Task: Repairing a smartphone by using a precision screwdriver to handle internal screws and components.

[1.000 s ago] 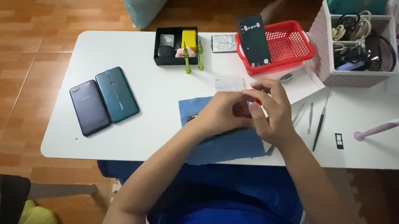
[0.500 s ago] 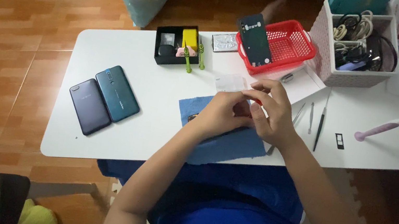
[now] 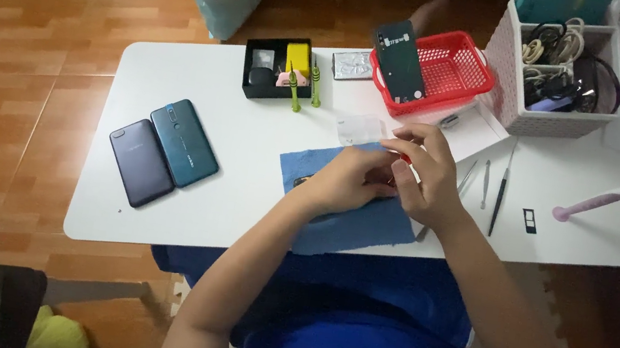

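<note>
LEFT: left hand (image 3: 348, 180) is curling closed over a small dark item (image 3: 302, 180) on the blue mat (image 3: 356, 222), mid-tabletop (image 3: 181, 212) | RIGHT: right hand (image 3: 426, 175) is pinching together beside it, what it grips hidden | NEAR: two phones (image 3: 164, 151) are lying left; red basket (image 3: 449, 68) behind.

A home phone-repair corner: low white table (image 3: 181, 212) on wood-pattern floor (image 3: 28, 34), spare phones (image 3: 163, 150), tool tray (image 3: 276, 71).
</note>
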